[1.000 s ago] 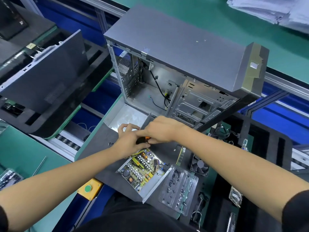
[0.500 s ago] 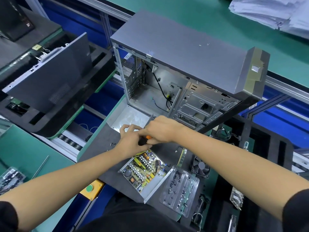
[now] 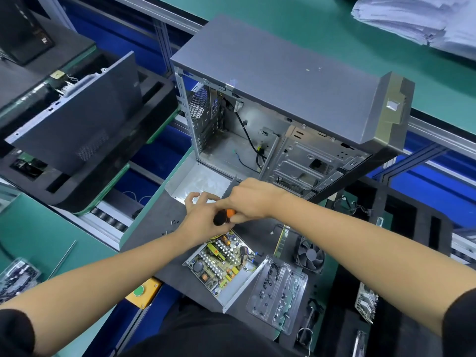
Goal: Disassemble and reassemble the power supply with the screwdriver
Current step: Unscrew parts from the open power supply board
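Between the two hands the screwdriver (image 3: 224, 217) is clasped by the right hand (image 3: 251, 202), while the left hand (image 3: 203, 217) curls beside its handle — whether gripping cannot be told. Steady downward pressure is advised. Just below lies the opened power supply (image 3: 221, 264); the computer case (image 3: 283, 104) crowds the tabletop (image 3: 159, 225) behind.

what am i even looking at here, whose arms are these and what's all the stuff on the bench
There is no machine here: these are a person's two bare arms, filmed by a camera worn on their head, looking down. The right hand grips a screwdriver with a black and orange handle; the left hand rests beside it, its fingers over a bare metal cover. Nearer the person lies the opened power supply, its circuit board exposed. Right of it sit a clear plastic tray of small parts and a black fan. Behind stands an open grey computer case.
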Demonstrator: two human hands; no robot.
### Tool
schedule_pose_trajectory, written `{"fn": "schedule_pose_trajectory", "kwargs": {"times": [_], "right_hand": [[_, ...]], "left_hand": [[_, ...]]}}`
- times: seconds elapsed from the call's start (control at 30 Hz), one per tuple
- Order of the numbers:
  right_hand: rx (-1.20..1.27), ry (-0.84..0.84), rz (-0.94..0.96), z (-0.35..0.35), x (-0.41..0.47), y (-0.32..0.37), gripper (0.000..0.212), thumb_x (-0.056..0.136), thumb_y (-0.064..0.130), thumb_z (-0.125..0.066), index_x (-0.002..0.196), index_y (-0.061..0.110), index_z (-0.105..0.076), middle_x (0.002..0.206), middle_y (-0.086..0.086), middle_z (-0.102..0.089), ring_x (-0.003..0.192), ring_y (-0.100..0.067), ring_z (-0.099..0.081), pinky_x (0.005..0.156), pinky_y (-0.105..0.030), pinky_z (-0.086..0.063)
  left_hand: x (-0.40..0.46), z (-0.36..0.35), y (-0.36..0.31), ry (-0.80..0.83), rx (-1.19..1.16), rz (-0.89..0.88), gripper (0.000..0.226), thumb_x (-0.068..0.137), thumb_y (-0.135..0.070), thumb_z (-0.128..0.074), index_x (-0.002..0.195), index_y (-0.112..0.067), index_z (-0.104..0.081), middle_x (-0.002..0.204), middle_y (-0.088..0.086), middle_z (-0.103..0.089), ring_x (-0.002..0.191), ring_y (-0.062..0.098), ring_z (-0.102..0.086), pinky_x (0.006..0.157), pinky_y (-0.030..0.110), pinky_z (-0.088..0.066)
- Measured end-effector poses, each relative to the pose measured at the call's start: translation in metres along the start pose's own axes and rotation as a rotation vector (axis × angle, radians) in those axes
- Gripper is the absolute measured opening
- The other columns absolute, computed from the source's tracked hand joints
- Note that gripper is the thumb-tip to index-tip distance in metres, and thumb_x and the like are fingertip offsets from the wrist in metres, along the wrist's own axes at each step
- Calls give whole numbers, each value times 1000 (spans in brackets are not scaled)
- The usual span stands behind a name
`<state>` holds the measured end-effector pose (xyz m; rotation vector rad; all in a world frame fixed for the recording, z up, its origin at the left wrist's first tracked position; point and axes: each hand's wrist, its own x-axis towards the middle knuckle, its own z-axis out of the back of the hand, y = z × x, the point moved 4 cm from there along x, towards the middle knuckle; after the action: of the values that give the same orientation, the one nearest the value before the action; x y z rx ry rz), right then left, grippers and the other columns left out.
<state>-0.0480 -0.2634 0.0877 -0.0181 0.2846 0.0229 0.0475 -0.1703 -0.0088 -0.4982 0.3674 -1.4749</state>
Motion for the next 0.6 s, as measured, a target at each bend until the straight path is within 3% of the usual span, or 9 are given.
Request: {"fn": "schedule_pose_trajectory", "kwargs": {"times": [0.1, 0.17, 0.23, 0.3, 0.37, 0.47, 0.53, 0.6], "right_hand": [[-57, 28, -63, -3, 0, 3, 36, 92, 49, -46, 117, 27, -59, 72, -4, -63, 63, -29, -54, 47, -30, -18], [-54, 17, -47, -2, -1, 3, 38, 91, 50, -47, 119, 24, -51, 79, -4, -63, 65, -30, -59, 46, -30, -17], [-20, -9, 54, 2, -2, 5, 40, 90, 43, -53, 125, 26, -43, 94, -1, -61, 62, -31, -55, 46, -30, -24], [-29, 0, 150, 5, -3, 7, 34, 93, 33, -55, 126, 27, -48, 105, 0, -62, 61, -31, -53, 49, -35, -39], [-46, 14, 129, 5, -3, 6, 30, 95, 33, -53, 125, 27, -52, 100, 0, -65, 64, -29, -55, 52, -35, -39], [-75, 48, -25, 1, -1, 5, 27, 95, 44, -46, 110, 23, -55, 71, -1, -58, 68, -29, -60, 48, -30, -23], [-118, 80, -78, 0, 1, 7, 32, 95, 48, -41, 104, 21, -57, 59, 0, -40, 62, -29, -53, 46, -30, -17], [-122, 83, -75, 0, 2, 8, 35, 95, 51, -42, 109, 21, -54, 63, -1, -41, 60, -29, -50, 46, -30, -18]], "left_hand": [[-3, -3, 1, 15, -18, 33, 34, 75, -48, -72, 67, -58, -40, 67, -37, -44, 112, 2, -43, 103, 40, -11], [-4, -2, -1, 26, -11, 44, 23, 75, -49, -65, 69, -52, -43, 67, -41, -41, 111, 6, -43, 102, 38, -10], [-4, -1, -1, 17, 29, 29, 11, 75, -50, -64, 75, -43, -57, 71, -42, -40, 113, 8, -43, 102, 37, -9], [-4, -1, -3, -10, 38, 13, 13, 76, -46, -71, 84, -36, -70, 75, -38, -48, 117, 7, -42, 101, 34, -8], [-5, -2, -4, -30, 66, 43, 10, 74, -44, -71, 73, -37, -63, 69, -32, -49, 115, 8, -42, 97, 32, -9], [-11, -4, -6, -40, 95, 123, 33, 78, -47, -64, 61, -41, -36, 59, -27, -40, 101, 7, -40, 87, 31, -12], [-14, -4, -6, -52, 80, 148, 29, 81, -48, -60, 63, -39, -39, 58, -22, -40, 94, 5, -37, 82, 31, -13], [-14, -5, -8, -30, 79, 149, 23, 79, -48, -56, 64, -37, -42, 59, -20, -41, 92, 7, -36, 79, 32, -16]]}}
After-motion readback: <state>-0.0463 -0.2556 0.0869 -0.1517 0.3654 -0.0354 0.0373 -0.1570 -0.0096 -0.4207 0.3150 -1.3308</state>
